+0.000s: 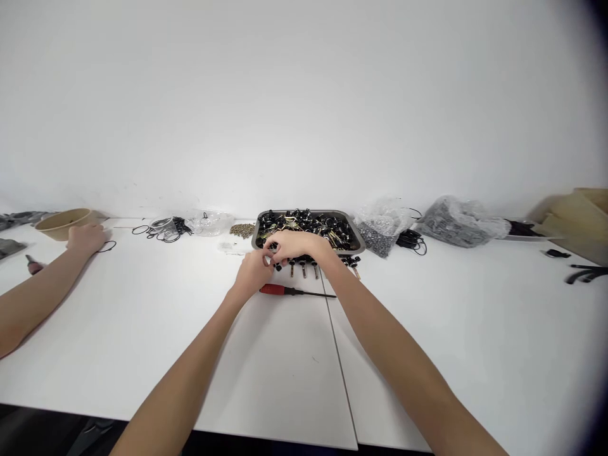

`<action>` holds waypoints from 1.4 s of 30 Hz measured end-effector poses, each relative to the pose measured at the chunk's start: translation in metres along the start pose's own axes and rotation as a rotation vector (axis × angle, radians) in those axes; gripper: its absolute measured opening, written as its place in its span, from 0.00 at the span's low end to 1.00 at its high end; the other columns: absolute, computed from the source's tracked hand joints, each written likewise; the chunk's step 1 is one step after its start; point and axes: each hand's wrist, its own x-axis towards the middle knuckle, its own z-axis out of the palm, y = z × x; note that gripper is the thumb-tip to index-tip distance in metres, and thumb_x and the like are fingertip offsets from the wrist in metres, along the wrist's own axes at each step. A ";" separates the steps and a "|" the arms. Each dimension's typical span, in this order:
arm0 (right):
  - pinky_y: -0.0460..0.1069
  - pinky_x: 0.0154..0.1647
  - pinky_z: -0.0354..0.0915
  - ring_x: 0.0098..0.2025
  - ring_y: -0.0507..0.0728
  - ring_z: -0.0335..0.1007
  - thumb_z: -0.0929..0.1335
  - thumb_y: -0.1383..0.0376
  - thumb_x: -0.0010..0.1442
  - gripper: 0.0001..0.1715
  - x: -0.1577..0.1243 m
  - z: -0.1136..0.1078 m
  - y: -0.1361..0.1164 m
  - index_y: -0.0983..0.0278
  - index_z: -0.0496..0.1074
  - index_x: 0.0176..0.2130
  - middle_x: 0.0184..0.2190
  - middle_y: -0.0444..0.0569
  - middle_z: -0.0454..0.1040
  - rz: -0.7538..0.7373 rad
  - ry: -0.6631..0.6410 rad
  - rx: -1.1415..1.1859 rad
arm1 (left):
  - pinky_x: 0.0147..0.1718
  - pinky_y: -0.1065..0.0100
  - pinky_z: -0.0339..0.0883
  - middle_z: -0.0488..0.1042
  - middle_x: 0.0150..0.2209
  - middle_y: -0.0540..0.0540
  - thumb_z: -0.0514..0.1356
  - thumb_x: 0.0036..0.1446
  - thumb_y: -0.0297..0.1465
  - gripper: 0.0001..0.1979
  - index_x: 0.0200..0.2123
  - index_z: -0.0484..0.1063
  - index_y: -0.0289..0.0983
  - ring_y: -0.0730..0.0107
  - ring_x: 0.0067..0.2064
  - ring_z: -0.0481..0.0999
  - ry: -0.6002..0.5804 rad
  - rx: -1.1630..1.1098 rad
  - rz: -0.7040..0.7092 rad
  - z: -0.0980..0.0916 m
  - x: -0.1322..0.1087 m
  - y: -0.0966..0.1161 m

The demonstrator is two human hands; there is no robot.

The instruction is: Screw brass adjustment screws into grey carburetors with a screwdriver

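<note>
My left hand and my right hand meet in front of a metal tray, their fingers closed and bent toward each other. Anything pinched between them is too small and covered to name. The tray holds many black-headed parts with brass-coloured stems. Just below my right hand, several more of these parts lie side by side on the white table. A screwdriver with a red handle rests nearer to me, its dark shaft pointing right.
Small brass pieces lie left of the tray. Plastic bags of grey parts and black cords sit to its right. At left, another person's hand touches a tan bowl. A seam crosses the table.
</note>
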 end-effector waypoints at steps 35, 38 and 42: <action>0.49 0.39 0.68 0.40 0.57 0.75 0.69 0.64 0.59 0.28 -0.117 -0.071 0.076 0.65 0.65 0.58 0.40 0.53 0.78 0.347 0.328 0.293 | 0.32 0.67 0.57 0.75 0.34 0.46 0.54 0.55 0.38 0.08 0.29 0.67 0.40 0.65 0.35 0.72 -0.074 0.346 -0.059 0.007 0.004 -0.005; 0.49 0.39 0.68 0.40 0.57 0.75 0.69 0.64 0.60 0.28 -0.116 -0.071 0.077 0.65 0.65 0.59 0.41 0.54 0.78 0.348 0.317 0.293 | 0.32 0.66 0.58 0.75 0.34 0.46 0.55 0.55 0.42 0.11 0.31 0.67 0.40 0.64 0.35 0.72 -0.090 0.345 -0.037 0.006 0.003 -0.005; 0.49 0.40 0.68 0.41 0.58 0.75 0.69 0.63 0.60 0.28 -0.116 -0.070 0.077 0.65 0.65 0.59 0.40 0.53 0.78 0.355 0.310 0.282 | 0.33 0.67 0.59 0.75 0.35 0.46 0.55 0.56 0.43 0.12 0.32 0.69 0.40 0.64 0.37 0.73 -0.093 0.345 -0.019 0.006 0.002 -0.005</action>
